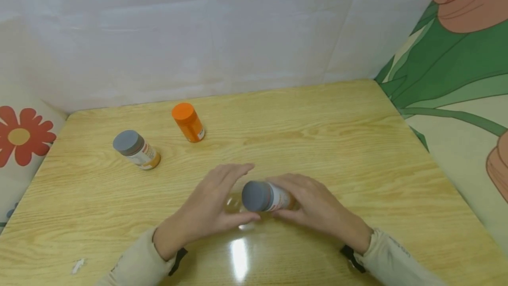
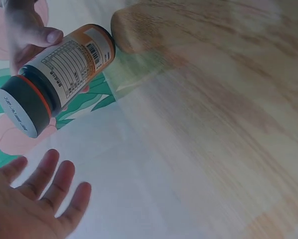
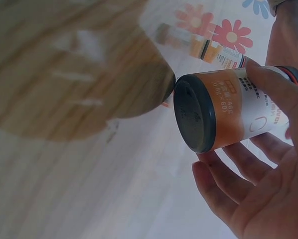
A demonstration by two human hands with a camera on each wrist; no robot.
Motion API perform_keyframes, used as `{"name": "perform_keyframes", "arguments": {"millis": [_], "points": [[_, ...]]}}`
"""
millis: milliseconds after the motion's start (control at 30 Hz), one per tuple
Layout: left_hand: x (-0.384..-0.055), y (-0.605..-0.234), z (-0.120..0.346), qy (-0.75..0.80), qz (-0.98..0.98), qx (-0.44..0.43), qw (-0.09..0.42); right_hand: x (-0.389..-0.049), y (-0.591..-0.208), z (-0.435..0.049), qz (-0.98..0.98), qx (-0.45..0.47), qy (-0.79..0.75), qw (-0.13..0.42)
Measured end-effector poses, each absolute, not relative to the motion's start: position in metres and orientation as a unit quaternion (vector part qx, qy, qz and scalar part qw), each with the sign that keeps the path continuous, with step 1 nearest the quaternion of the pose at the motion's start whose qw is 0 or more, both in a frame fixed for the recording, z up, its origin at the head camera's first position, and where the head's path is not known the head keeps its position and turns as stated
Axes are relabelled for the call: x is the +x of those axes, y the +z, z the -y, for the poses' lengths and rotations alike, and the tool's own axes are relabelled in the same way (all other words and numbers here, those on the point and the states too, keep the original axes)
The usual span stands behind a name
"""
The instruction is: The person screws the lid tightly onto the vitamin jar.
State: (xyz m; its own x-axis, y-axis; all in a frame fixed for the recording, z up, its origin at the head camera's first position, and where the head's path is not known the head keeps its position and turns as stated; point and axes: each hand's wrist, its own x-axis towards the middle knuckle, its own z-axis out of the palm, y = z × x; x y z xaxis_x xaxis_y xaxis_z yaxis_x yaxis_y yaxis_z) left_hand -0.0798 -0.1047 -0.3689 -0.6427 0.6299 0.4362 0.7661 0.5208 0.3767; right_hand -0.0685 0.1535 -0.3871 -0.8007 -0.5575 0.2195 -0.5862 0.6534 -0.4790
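My right hand (image 1: 313, 200) grips a supplement bottle (image 1: 280, 197) around its body, thumb on one side and fingers on the other. The bottle has a grey cap, a white printed label and an orange band, and it tilts with the cap toward my left hand (image 1: 210, 204). That left hand is spread beside the cap, thumb and fingers apart, holding nothing. In the left wrist view the cap (image 2: 24, 107) hangs above the open left fingers. The right wrist view shows the dark bottle base (image 3: 193, 114) tipped off the table.
A second grey-capped bottle (image 1: 139, 151) stands at the left of the wooden table (image 1: 337, 131). An all-orange bottle (image 1: 188, 122) stands farther back, near the white wall covering (image 1: 238, 34). A small white scrap (image 1: 78, 266) lies at the front left.
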Motion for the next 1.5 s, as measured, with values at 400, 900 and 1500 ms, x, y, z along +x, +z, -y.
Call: {"name": "perform_keyframes", "arguments": {"millis": [400,900,1500], "points": [[-0.0781,-0.3684,0.1017,-0.245,0.876,-0.386,0.156,-0.0691,-0.3861,-0.1521,0.91,0.313,0.272,0.025],[-0.0783,-0.3655,0.1045,-0.248,0.847,-0.451,0.133,-0.0695,-0.3847,-0.1519,0.912,0.308,0.272,0.015],[-0.0789,-0.3629,0.1047,-0.252,0.85,-0.441,0.142,-0.0687,-0.3848,-0.1526,0.912,0.306,0.273,0.017]]}}
